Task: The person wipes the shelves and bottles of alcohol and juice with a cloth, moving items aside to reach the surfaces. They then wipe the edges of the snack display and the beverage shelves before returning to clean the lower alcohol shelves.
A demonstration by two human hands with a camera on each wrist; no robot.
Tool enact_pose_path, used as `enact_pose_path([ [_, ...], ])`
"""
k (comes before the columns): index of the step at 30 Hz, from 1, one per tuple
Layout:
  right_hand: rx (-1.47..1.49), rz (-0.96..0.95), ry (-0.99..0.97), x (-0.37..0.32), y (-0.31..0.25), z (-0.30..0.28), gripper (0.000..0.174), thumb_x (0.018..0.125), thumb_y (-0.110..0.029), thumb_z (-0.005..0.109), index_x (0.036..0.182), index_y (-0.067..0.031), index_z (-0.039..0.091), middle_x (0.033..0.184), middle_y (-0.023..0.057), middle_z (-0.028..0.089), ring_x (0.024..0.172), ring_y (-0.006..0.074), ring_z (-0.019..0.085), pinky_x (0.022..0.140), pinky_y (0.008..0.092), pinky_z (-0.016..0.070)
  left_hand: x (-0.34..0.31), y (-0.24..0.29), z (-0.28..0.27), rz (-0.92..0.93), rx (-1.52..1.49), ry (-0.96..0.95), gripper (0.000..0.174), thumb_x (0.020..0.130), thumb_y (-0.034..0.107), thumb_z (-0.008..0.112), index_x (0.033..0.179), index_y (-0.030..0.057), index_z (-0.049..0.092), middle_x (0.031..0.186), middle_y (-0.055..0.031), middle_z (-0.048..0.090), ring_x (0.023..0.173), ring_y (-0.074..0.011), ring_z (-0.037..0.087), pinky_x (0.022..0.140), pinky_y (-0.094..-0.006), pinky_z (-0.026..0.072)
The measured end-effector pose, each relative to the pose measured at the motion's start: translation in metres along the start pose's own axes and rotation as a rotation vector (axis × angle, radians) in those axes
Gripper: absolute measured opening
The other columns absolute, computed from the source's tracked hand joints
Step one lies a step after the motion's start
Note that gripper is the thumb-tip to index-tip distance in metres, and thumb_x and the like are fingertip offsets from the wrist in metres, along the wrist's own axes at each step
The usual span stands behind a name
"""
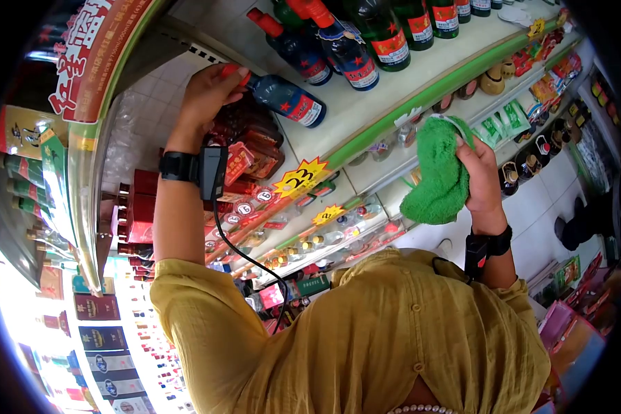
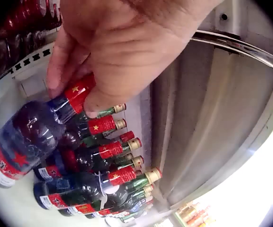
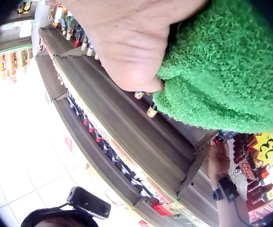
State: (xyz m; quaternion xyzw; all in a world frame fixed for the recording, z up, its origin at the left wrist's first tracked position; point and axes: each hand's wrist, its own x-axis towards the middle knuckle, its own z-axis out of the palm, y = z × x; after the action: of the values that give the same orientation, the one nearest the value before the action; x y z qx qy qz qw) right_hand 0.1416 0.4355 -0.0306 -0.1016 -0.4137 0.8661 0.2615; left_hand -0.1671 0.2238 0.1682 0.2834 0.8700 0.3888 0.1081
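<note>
At the shelf's end, my left hand [image 1: 210,96] grips a dark blue bottle [image 1: 288,100] by its red-capped neck. The left wrist view shows the thumb and fingers of the left hand [image 2: 112,56] round the red neck of this bottle [image 2: 25,137], which has a red and white label. My right hand [image 1: 481,176] holds a green cloth [image 1: 438,172] away from the bottles, above the lower shelves. In the right wrist view the fluffy cloth [image 3: 231,71] hides the fingers of the right hand [image 3: 131,47].
More blue bottles [image 1: 352,61] and green bottles [image 1: 386,41] stand along the same shelf, whose green front edge [image 1: 393,127] carries a yellow price tag [image 1: 300,177]. Dark red packages [image 1: 255,148] lie beyond the shelf's end. Lower shelves hold jars and packets. A curved sign [image 1: 93,62] is at the left.
</note>
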Motion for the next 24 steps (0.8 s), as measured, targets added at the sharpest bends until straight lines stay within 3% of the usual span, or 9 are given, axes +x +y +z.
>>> enact_pose_path([
  [4, -0.01, -0.024, -0.044, 0.002, -0.007, 0.009, 0.031, 0.093, -0.018, 0.054, 0.114, 0.0031, 0.061, 0.098, 0.0055, 0.067, 0.085, 0.0097, 0.061, 0.076, 0.0242, 0.0488, -0.009, 0.003, -0.002, 0.027, -0.036, -0.01, 0.041, 0.084, 0.023, 0.071, 0.113, -0.0031, 0.058, 0.096, -0.0069, 0.066, 0.086, -0.0139, 0.064, 0.071, -0.0228, 0.0541],
  [11, -0.24, -0.328, -0.181, 0.012, -0.019, 0.056, 0.04, 0.084, -0.001, 0.064, 0.122, 0.0036, 0.053, 0.107, 0.0061, 0.063, 0.095, 0.011, 0.059, 0.085, 0.0262, 0.0468, -0.021, 0.002, 0.005, 0.205, 0.073, -0.079, 0.036, 0.086, 0.022, 0.069, 0.112, 0.0001, 0.059, 0.096, -0.005, 0.065, 0.087, -0.0115, 0.063, 0.074, -0.0239, 0.0525],
  [18, -0.44, -0.58, -0.243, 0.038, -0.025, 0.126, 0.041, 0.083, -0.001, 0.065, 0.122, 0.0035, 0.052, 0.106, 0.005, 0.063, 0.097, 0.0102, 0.058, 0.084, 0.0279, 0.0481, -0.023, 0.008, 0.02, 0.407, 0.254, -0.053, 0.035, 0.087, 0.019, 0.068, 0.113, -0.0011, 0.056, 0.098, -0.0064, 0.064, 0.088, -0.0127, 0.062, 0.078, -0.0249, 0.0495],
  [21, -0.538, -0.617, -0.283, 0.069, -0.018, 0.143, 0.046, 0.079, -0.003, 0.069, 0.121, 0.0045, 0.051, 0.105, 0.0099, 0.064, 0.096, 0.0145, 0.061, 0.085, 0.0296, 0.0487, -0.02, 0.012, 0.02, 0.392, 0.288, -0.046, 0.037, 0.087, 0.02, 0.068, 0.113, -0.0033, 0.056, 0.102, -0.0097, 0.065, 0.094, -0.0158, 0.063, 0.083, -0.0285, 0.0492],
  [24, -0.732, -0.674, -0.276, 0.092, -0.011, 0.16, 0.055, 0.074, -0.009, 0.073, 0.121, 0.0058, 0.049, 0.108, 0.019, 0.062, 0.1, 0.0267, 0.063, 0.087, 0.0335, 0.0482, -0.005, -0.005, 0.023, 0.57, 0.29, 0.073, 0.034, 0.079, 0.025, 0.07, 0.103, 0.0022, 0.063, 0.089, -0.0153, 0.067, 0.078, -0.0259, 0.065, 0.072, -0.0343, 0.0506],
])
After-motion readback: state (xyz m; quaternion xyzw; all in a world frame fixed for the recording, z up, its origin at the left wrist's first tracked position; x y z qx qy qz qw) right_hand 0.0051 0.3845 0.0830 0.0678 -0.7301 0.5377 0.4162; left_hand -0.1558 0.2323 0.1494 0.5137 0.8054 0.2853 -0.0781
